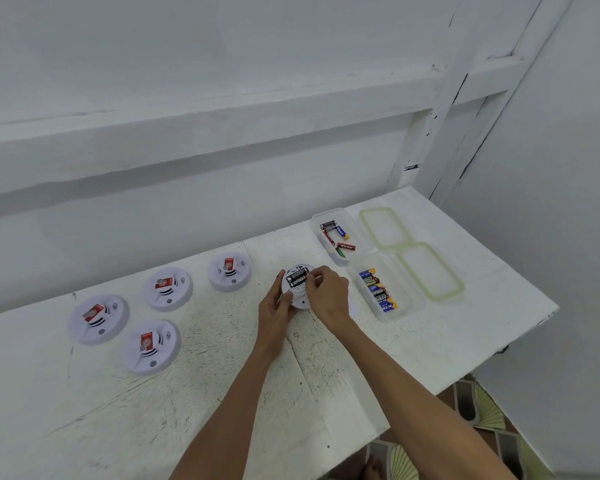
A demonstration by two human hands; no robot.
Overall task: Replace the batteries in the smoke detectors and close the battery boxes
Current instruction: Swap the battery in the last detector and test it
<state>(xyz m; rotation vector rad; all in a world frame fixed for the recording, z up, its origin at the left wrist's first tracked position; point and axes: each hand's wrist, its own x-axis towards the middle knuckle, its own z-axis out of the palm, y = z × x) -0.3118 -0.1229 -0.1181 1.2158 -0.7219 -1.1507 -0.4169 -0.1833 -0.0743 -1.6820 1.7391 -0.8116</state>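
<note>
Against white wall [222,98]: scuffed white table [222,393], five smoke detectors [97,318].

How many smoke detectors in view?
5. Four face-up at left: far-left detector, front detector, middle detector, rear detector. Fifth detector, batteries showing, gripped by left hand, right hand at its batteries.

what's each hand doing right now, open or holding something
Left hand: grips the round white plastic smoke detector by its rim.
Right hand: fingers curled at the black batteries in it; a pinch cannot be told.
</note>
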